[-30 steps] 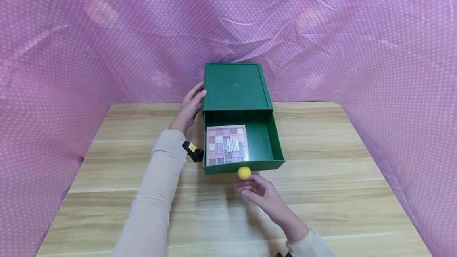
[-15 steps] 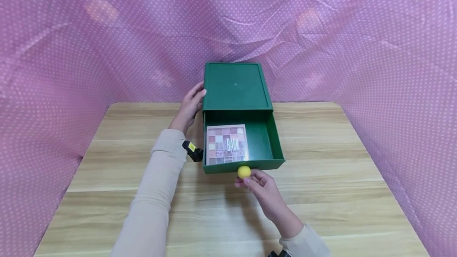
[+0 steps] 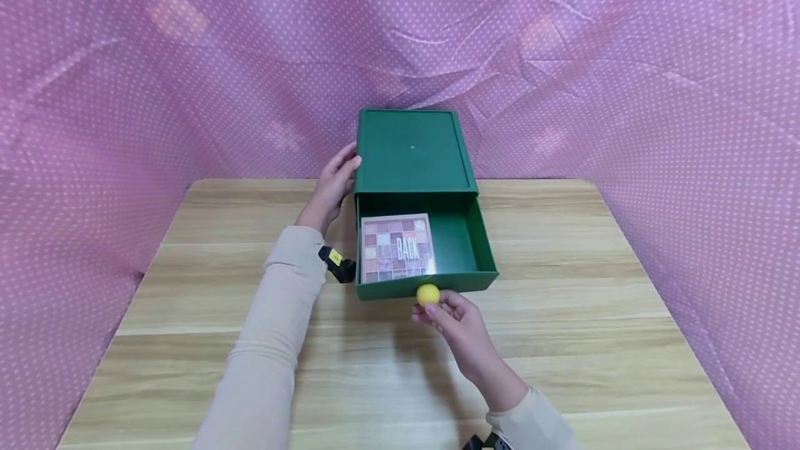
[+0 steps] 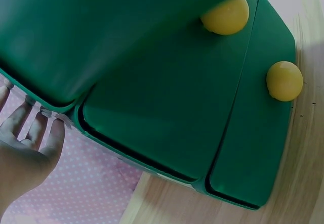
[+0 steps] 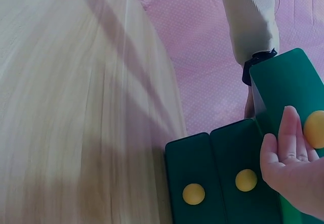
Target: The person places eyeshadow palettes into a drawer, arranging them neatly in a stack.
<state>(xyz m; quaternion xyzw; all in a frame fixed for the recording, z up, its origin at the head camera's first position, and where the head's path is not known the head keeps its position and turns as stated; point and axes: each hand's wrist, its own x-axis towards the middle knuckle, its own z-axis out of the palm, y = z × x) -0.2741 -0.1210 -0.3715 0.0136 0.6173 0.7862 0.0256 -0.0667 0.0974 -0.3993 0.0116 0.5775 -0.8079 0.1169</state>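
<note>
A green drawer cabinet point(image 3: 412, 151) stands at the back of the table with its top drawer point(image 3: 459, 245) pulled out. Inside, on the left, lies an eyeshadow palette point(image 3: 394, 248) with a clear lid marked "BACK". My right hand point(image 3: 467, 339) pinches the round yellow knob point(image 3: 428, 294) on the drawer front, thumb at the near side and fingers behind. My left hand point(image 3: 331, 189) rests against the cabinet's left side, its fingers fairly straight. In the left wrist view its fingertips touch the cabinet edge.
Two lower drawers with a middle knob point(image 5: 246, 180) and a bottom knob point(image 5: 193, 194) are closed. The wooden table point(image 3: 594, 339) extends around the cabinet. Pink dotted cloth point(image 3: 400, 33) hangs behind and at both sides.
My right thumb has closed onto the yellow knob. The drawer front and palette have shifted slightly back toward the cabinet. The left hand has stayed in place.
</note>
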